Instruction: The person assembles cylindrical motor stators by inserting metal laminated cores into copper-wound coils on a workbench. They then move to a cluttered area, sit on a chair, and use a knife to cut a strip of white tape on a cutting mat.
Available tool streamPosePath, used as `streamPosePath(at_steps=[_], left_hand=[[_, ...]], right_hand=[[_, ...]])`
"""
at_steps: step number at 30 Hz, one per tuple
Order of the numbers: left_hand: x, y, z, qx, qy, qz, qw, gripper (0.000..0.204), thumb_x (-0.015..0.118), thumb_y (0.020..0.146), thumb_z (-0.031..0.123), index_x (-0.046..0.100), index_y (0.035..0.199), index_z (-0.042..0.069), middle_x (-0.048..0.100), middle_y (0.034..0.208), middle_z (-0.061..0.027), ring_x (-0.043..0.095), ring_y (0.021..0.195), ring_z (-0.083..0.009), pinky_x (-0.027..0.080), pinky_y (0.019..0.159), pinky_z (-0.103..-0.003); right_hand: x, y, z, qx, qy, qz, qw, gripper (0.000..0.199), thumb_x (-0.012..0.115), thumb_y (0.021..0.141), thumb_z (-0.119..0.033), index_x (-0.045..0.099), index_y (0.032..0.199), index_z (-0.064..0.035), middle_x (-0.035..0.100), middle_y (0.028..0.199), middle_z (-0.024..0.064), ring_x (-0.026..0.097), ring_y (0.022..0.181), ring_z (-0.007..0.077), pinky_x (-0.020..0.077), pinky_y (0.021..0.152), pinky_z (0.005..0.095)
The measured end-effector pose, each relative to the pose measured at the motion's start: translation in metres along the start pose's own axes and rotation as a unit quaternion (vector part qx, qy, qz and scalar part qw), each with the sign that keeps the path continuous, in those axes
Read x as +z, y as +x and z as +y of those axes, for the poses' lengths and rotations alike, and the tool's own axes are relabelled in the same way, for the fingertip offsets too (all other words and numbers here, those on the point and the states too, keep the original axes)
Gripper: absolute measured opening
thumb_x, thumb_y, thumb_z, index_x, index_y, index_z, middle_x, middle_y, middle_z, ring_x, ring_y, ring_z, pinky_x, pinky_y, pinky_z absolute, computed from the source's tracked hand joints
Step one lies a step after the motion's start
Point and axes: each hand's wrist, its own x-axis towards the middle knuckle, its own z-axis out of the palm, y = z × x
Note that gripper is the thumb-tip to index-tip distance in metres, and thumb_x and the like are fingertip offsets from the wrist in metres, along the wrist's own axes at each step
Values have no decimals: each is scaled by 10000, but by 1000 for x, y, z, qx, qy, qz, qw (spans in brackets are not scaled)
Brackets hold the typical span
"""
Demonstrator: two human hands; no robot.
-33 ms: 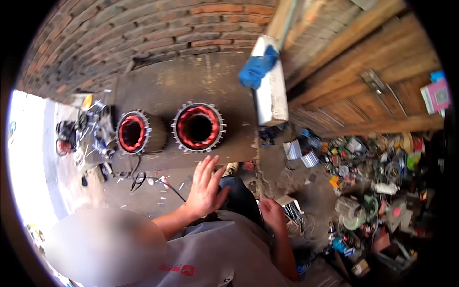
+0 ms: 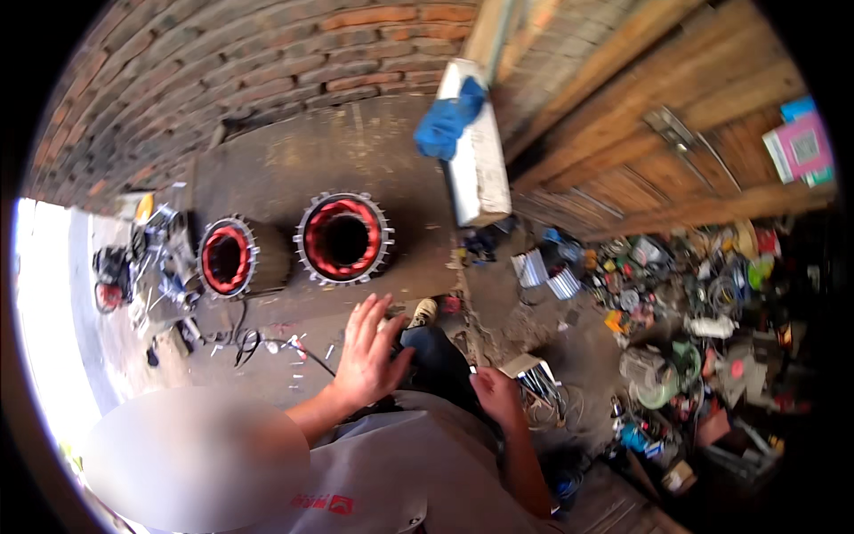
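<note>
Two red-lined cylinders on a scuffed table

A grey, tooth-rimmed metal cylinder (image 2: 315, 233) lined in red stands on the brown table (image 2: 338, 133). Beyond it rises a brown brick wall (image 2: 267, 62); left of it is a matching cylinder (image 2: 269, 258); right of it, a long white box (image 2: 480, 178) with crumpled blue cloth (image 2: 447, 123), then a panelled wooden door (image 2: 623, 133). On its near side is the left hand (image 2: 366, 356), fingers extended and apart. Nearer and rightward, the right hand (image 2: 498, 394) is curled; whether it grips a tiny pale item (image 2: 473, 368), I cannot tell. The cylinder's bore is too dark to see into; a blurred oval (image 2: 196, 458) hides its near left.
</note>
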Motion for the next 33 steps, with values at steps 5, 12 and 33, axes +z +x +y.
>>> streamPosePath(at_steps=[5, 12, 33], left_hand=[[25, 6, 13, 10, -138, -141, 980, 387, 724, 734, 92, 565, 1077, 11, 582, 1157, -182, 576, 1055, -367, 486, 874, -412], [82, 41, 38, 53, -108, -359, 925, 352, 700, 776, 157, 580, 1077, 20, 615, 1088, -170, 597, 1007, -348, 489, 855, -390], [716, 146, 50, -180, -7, -558, 810, 624, 717, 795, 356, 479, 1283, 49, 532, 1241, -166, 531, 1142, -280, 417, 973, -365]], right_hand=[[-16, -26, 20, 40, -14, -4, 999, 379, 658, 853, -247, 595, 1102, 32, 676, 898, 161, 664, 795, 215, 513, 706, 317], [-64, -42, 93, 121, 81, 96, 985, 396, 656, 854, -255, 594, 1113, 38, 680, 898, 150, 659, 778, 221, 510, 717, 310], [-185, 442, 708, 333, 325, 264, 844, 1004, 783, 706, -460, 295, 1363, 121, 425, 1341, 285, 447, 1247, 311, 385, 1003, 357]])
